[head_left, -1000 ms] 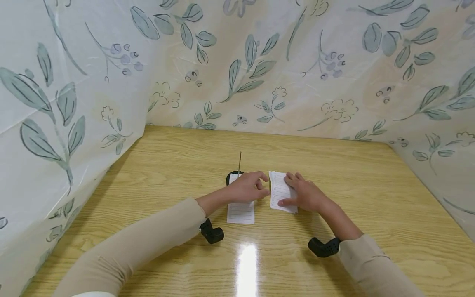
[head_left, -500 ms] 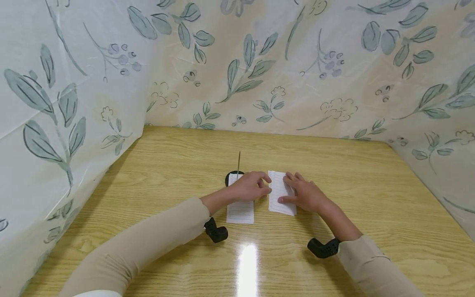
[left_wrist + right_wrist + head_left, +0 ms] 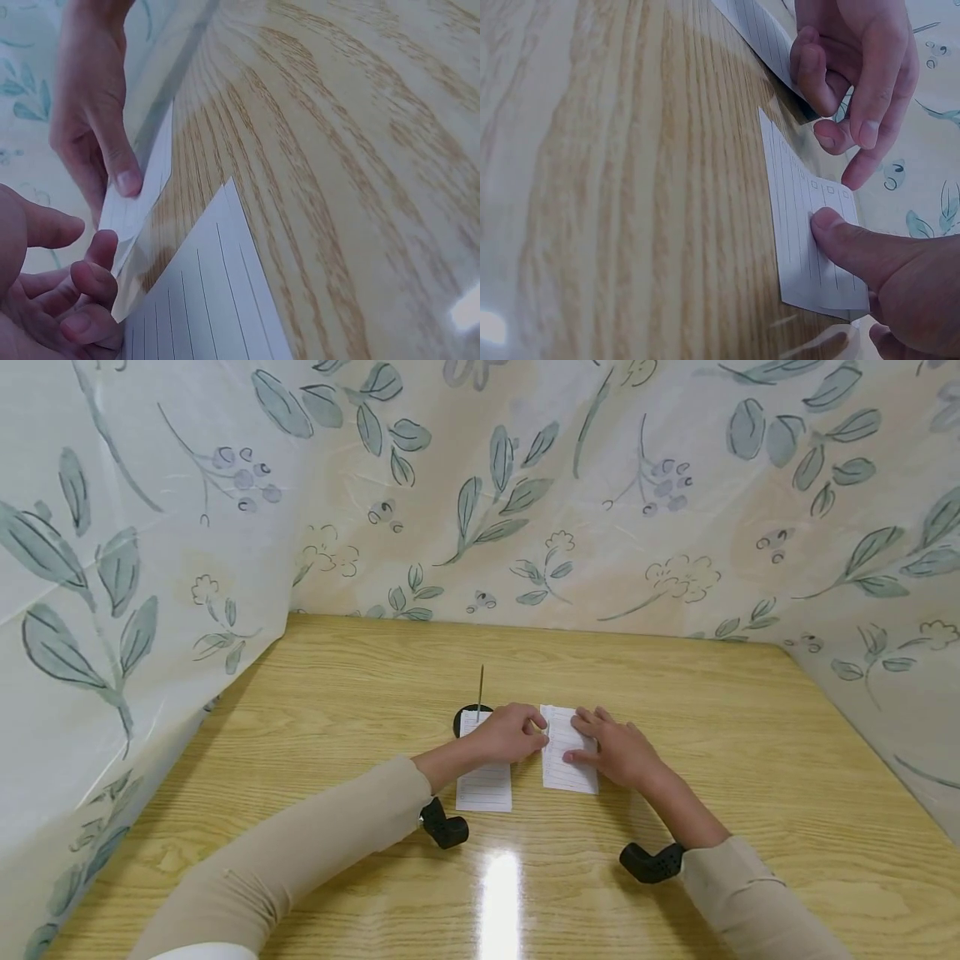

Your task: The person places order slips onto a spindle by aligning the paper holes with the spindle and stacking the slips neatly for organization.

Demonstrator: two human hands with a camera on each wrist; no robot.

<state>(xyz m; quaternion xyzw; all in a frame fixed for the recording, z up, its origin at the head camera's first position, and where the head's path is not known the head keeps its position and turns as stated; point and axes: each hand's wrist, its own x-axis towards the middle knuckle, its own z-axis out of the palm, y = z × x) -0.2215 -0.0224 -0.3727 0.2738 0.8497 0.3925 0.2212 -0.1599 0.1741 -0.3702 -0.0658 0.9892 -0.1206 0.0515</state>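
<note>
A small stack of lined paper slips (image 3: 557, 775) with checkboxes lies on the wooden table. My right hand (image 3: 624, 753) rests over its right part, thumb and fingertips spread on the top slip. At the stack's left edge is my left hand (image 3: 512, 732), fingers loosely bent and thumb apart, one fingertip right at the paper's edge in the right wrist view. Under my left wrist lie other lined slips (image 3: 483, 790), partly hidden by the hand. A thin upright metal spike (image 3: 481, 687) rises at their top end, over a round black base (image 3: 458, 723) mostly covered by paper.
The wooden table (image 3: 360, 693) reaches back to a floral-patterned sheet (image 3: 570, 518), which also hangs at both sides. Black wrist-worn devices sit at the left wrist (image 3: 446, 828) and the right wrist (image 3: 649, 863). A bright light reflection shows on the near tabletop.
My left hand has edged slightly right to the stack's left edge. The stack's slips, uneven along the sides before, now line up more evenly. My right hand has stayed almost in place.
</note>
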